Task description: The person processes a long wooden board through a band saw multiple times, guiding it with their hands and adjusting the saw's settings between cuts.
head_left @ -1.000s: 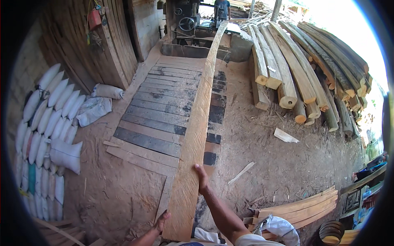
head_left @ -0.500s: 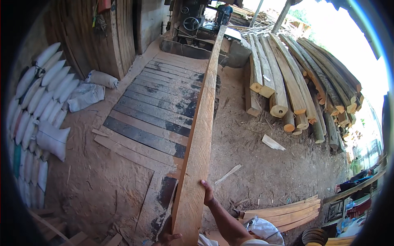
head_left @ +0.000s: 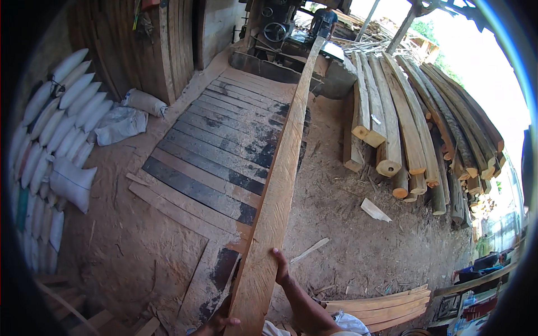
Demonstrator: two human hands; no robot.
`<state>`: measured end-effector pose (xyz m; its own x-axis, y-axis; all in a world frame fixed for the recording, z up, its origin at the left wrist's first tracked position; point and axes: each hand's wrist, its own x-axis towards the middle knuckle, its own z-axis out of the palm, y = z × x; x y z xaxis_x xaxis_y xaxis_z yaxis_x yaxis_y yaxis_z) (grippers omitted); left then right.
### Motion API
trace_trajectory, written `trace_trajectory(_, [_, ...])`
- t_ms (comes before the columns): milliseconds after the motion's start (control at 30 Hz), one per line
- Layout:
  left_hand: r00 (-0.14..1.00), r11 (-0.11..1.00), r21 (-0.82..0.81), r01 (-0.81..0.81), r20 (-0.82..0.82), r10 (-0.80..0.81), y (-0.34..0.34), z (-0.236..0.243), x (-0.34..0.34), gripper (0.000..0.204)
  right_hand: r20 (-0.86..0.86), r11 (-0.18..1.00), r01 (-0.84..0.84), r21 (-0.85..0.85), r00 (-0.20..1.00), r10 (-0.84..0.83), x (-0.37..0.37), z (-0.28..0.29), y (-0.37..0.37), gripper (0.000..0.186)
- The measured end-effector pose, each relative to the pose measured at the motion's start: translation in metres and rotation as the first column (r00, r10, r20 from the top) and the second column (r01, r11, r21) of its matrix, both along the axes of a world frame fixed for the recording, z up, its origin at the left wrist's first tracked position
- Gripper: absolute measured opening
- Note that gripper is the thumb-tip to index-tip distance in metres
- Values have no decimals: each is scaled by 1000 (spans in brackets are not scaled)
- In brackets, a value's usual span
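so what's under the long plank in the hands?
Left of the plank, floor boards show; right of it, mostly dirt floor. Whatever lies directly underneath is covered.

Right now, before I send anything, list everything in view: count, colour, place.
Long plank: one, tan, centre, reaching toward the machine
Machine with handwheel: one, dark, top centre
Co-worker: one, dark clothing, at the machine
Floor boards: many, dark and brown, left of plank
Stacked sacks: many, mostly white, left
Floor sacks: two, whitish, beyond the stack
Upright boards: several, brown, upper left
Logs and beams: many, tan and grey, upper right
Wood scraps: two larger, pale, right of plank
Sawn boards: several, tan, lower right
Left hand: one, plank's near left edge
Right hand: one, plank's right edge
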<state>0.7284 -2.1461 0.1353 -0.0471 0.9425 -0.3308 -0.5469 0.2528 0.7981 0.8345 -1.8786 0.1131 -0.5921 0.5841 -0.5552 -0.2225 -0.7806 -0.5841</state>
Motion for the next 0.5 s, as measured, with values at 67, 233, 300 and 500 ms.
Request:
trace_trajectory(67, [1000,1000,-5,16,1,-16,15,0,-6,112,-9,1000,11,7,1000,-11,-2,-5,15,70])
trace_trajectory(233, [999,999,-28,28,33,-27,58,7,-22,116,30,1000,29,-9,999,-29,-17,-3,56,72])
trace_trajectory(300, [1000,1000,8,18,11,-18,77,3,-26,115,50,998,46,34,998,-47,-23,2,75,74])
trace_trajectory(500, [999,999,-18,48,-9,-48,151,15,-50,117,42,999,28,15,999,-28,-37,-13,150,74])
